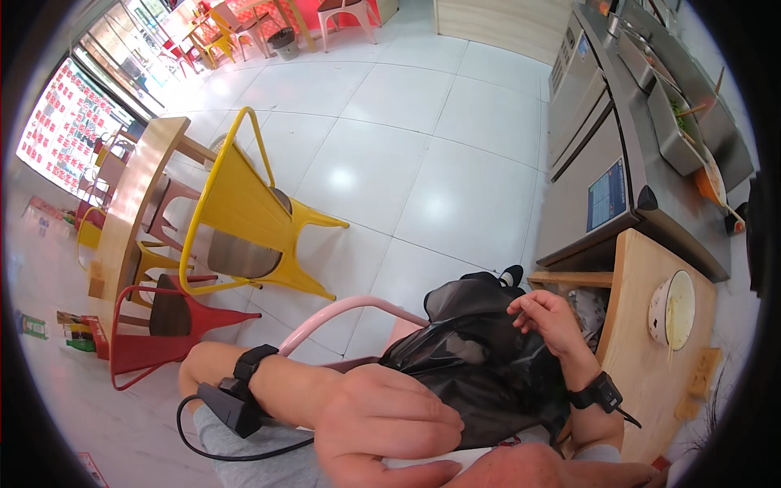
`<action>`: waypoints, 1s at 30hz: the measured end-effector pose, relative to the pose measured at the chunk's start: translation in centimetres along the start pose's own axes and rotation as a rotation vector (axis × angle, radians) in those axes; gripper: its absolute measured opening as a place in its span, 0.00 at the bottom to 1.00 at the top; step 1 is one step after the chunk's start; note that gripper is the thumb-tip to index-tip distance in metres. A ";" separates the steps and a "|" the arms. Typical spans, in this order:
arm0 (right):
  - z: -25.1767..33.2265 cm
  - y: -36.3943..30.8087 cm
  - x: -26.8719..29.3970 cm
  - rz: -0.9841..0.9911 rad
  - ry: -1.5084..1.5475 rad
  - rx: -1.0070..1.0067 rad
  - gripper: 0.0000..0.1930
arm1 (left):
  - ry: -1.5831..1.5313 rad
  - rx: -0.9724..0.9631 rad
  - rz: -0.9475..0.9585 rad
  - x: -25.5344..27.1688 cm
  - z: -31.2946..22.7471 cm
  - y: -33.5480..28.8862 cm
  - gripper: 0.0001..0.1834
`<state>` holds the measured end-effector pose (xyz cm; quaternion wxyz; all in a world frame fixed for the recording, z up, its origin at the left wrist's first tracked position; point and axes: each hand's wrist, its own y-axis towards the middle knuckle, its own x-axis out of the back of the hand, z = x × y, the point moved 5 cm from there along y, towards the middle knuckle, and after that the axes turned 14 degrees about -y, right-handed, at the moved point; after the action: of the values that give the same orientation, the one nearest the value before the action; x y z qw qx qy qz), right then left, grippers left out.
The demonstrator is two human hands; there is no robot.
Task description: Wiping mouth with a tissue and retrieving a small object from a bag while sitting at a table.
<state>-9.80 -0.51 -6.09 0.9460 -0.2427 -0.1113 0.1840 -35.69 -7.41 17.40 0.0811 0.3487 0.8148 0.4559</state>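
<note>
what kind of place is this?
Most likely a small eatery. Metal chairs, such as the yellow chair, stand by a wooden table; a steel counter carries metal trays, one with something green in it; and a white bowl sits on the wooden surface at right.

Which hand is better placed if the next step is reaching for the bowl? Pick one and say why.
The right hand, probably: it looks empty and is nearer the wooden table where the bowl sits. The left hand is lower in view, farther away.
</note>
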 end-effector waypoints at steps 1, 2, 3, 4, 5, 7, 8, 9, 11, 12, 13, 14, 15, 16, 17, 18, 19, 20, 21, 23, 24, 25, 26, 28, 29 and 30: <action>0.0 0.0 0.1 -0.010 -0.006 -0.003 0.10 | -0.012 -0.019 0.002 0.0 0.1 -0.1 0.06; -0.1 0.1 0.0 0.003 -0.005 0.006 0.10 | -0.015 -0.037 0.004 -0.1 -0.1 -0.2 0.06; -0.2 0.1 0.1 0.004 -0.001 0.004 0.10 | 0.000 -0.032 0.006 -0.2 -0.1 -0.2 0.06; -0.4 0.3 0.1 0.006 0.003 0.002 0.10 | 0.029 -0.036 0.022 -0.3 -0.3 -0.2 0.07; -0.5 0.2 0.2 0.009 0.002 0.005 0.10 | 0.045 -0.045 0.036 -0.2 -0.1 -0.2 0.07; -0.5 0.3 0.3 0.009 -0.002 -0.002 0.10 | 0.069 -0.063 0.043 -0.1 0.4 -0.3 0.07; -0.4 0.2 0.2 0.013 -0.003 0.002 0.10 | 0.089 -0.082 0.051 -0.1 0.4 -0.5 0.07; -0.3 0.1 0.2 0.004 -0.003 -0.001 0.10 | 0.094 -0.082 0.052 -0.1 0.4 -1.1 0.07; -0.2 0.0 0.2 -0.004 -0.008 0.000 0.10 | 0.067 0.294 0.206 -0.8 2.2 -2.6 0.14; -0.1 0.0 0.1 -0.003 -0.008 0.001 0.11 | 0.072 0.290 0.204 -1.0 2.4 -2.6 0.14; -0.1 0.0 0.1 -0.002 -0.009 0.002 0.11 | 0.059 0.438 0.078 -0.6 3.5 -2.6 0.14; -0.2 0.0 0.2 -0.007 -0.011 0.004 0.11 | 0.040 0.585 -0.045 -0.1 4.6 -2.7 0.14; -0.3 0.1 0.2 -0.004 -0.007 0.013 0.11 | -0.032 0.730 -0.075 0.2 5.5 -3.0 0.13; -0.4 0.1 0.2 0.000 -0.002 0.023 0.11 | -0.033 0.725 -0.074 0.4 5.7 -2.7 0.13; -0.3 0.2 0.2 0.001 -0.005 0.028 0.11 | -0.219 0.922 -0.213 0.6 6.6 -3.2 0.13; -0.3 0.2 0.2 -0.001 0.003 0.021 0.10 | -0.411 1.112 -0.354 0.4 7.4 -3.8 0.13; -0.3 0.3 0.2 -0.002 0.011 0.013 0.10 | -0.624 1.180 -0.480 -0.1 8.7 -5.2 0.13; -0.3 0.3 0.2 -0.003 0.009 0.014 0.10 | -0.624 1.178 -0.480 0.1 9.0 -5.3 0.13; -0.3 0.2 0.2 -0.006 0.004 0.013 0.10 | -0.689 1.262 -0.527 0.4 9.3 -5.5 0.13; -0.2 0.2 0.2 -0.007 -0.004 0.014 0.10 | -0.744 1.350 -0.602 0.7 9.7 -6.0 0.13; -0.2 0.2 0.2 -0.009 -0.015 0.021 0.10 | -0.742 1.346 -0.605 0.8 9.8 -6.3 0.13; -0.2 0.2 0.2 -0.011 -0.025 0.029 0.09 | -0.728 1.318 -0.591 0.9 9.9 -6.5 0.12; -0.2 0.2 0.1 -0.010 -0.028 0.031 0.09 | -0.715 1.290 -0.575 0.9 10.0 -6.5 0.12; -0.2 0.2 0.3 -0.044 -0.141 0.071 0.10 | -0.712 1.288 -0.555 1.0 9.9 -6.5 0.11; -0.3 0.2 0.1 -0.041 -0.141 0.075 0.10 | -0.708 1.290 -0.537 0.9 9.9 -6.4 0.11; -0.3 0.2 -0.1 -0.064 -0.237 0.070 0.10 | -0.704 1.288 -0.538 1.0 9.8 -6.4 0.11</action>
<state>-9.82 -0.53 -6.41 0.9395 -0.1823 -0.2235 0.1848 -35.16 -2.27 6.90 0.2242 0.2414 0.9018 -0.2798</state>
